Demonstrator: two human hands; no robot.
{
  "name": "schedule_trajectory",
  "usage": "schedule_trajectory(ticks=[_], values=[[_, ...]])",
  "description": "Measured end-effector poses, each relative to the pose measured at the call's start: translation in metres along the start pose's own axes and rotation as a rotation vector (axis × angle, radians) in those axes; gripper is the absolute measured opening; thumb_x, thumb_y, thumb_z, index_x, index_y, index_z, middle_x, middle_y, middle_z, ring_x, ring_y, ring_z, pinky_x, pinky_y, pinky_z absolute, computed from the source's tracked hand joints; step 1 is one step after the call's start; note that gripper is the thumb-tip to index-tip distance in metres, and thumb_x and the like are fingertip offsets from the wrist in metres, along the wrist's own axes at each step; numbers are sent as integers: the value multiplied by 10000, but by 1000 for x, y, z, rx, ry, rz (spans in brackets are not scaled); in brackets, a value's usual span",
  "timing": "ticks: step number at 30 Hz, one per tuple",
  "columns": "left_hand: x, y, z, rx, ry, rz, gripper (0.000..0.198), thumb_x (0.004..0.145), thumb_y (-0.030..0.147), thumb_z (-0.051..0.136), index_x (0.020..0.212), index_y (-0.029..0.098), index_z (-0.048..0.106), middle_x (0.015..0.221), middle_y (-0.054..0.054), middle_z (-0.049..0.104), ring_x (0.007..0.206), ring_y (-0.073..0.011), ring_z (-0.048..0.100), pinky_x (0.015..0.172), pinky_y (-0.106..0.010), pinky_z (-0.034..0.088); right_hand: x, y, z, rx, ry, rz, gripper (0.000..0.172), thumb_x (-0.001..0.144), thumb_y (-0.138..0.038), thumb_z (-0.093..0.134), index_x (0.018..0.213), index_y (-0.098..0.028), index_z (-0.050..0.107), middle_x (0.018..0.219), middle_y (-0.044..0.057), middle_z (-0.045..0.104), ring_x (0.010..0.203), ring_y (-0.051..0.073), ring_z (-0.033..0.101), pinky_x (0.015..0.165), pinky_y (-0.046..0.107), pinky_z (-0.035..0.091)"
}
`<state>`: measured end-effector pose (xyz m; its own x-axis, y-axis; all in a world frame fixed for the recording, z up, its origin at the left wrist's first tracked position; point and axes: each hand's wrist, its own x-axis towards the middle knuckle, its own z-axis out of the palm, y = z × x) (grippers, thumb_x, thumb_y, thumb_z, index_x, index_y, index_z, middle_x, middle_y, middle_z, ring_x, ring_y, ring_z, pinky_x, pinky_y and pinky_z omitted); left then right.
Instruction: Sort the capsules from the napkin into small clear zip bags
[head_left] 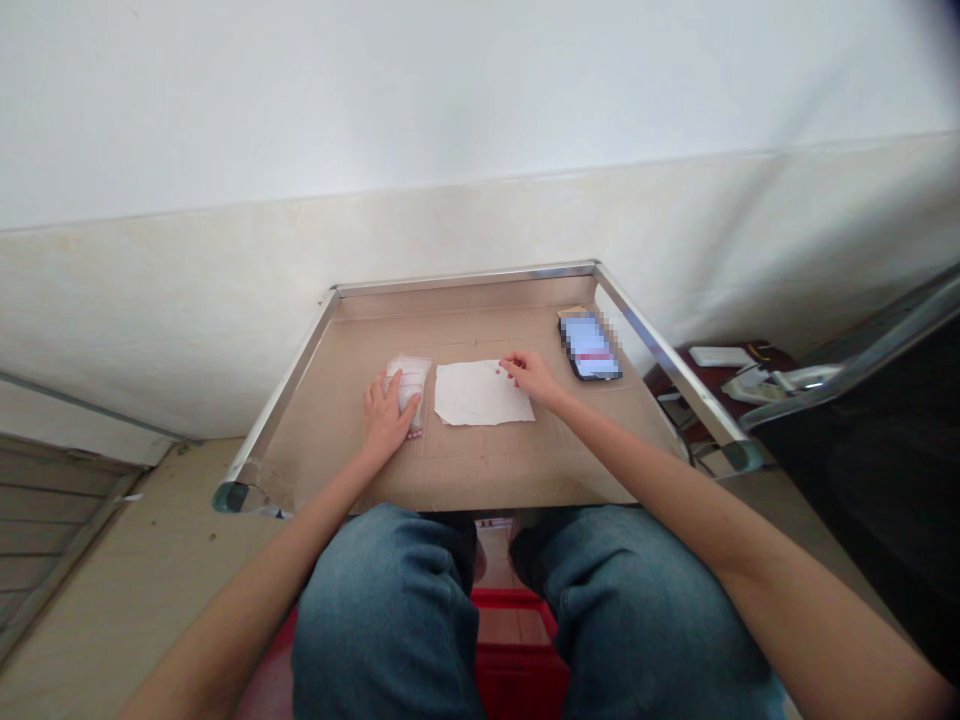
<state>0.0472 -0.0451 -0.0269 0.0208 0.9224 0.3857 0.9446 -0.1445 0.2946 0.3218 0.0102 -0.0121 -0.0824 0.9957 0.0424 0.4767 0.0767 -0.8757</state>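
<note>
On the cardboard-covered tabletop (480, 470), my left hand (385, 412) lies over a clear plastic packet (412, 378) with white contents and red lines, its thumb and fingers holding the packet from both sides. To the right of the packet is a sheet of white paper (476, 395) with uneven edges. My right hand (529, 372) hovers at or touches the paper's upper right part. Its fingers are pinched together, and whatever may be between the fingertips is too small to make out.
A phone (590, 346) with a lit screen lies at the table's back right. A metal frame (465, 275) borders the table, against the wall. Below my knees is a red plastic stool (521, 670). At right, a small dark table (780, 362) carries white items.
</note>
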Motion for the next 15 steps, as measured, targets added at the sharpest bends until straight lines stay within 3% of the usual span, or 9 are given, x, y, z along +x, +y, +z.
schedule_trajectory(ticks=[10, 15], values=[[18, 16, 2, -49, -35, -47, 533, 817, 466, 365, 1263, 177, 398, 1318, -160, 357, 1180, -326, 320, 944, -484, 258, -1, 1, -1, 33, -6, 15, 215, 751, -302, 479, 720, -131, 604, 588, 5, 532, 469, 81, 436, 445, 197, 333], [30, 32, -11, -108, 69, -53, 454, 807, 441, 414, 1201, 220, 467, 1285, -112, 407, 1155, -301, 343, 946, -462, 251, 0, 4, -1, 21, 10, 22, 209, 751, -301, 479, 746, -132, 602, 575, -4, 522, 470, 84, 438, 446, 197, 329]])
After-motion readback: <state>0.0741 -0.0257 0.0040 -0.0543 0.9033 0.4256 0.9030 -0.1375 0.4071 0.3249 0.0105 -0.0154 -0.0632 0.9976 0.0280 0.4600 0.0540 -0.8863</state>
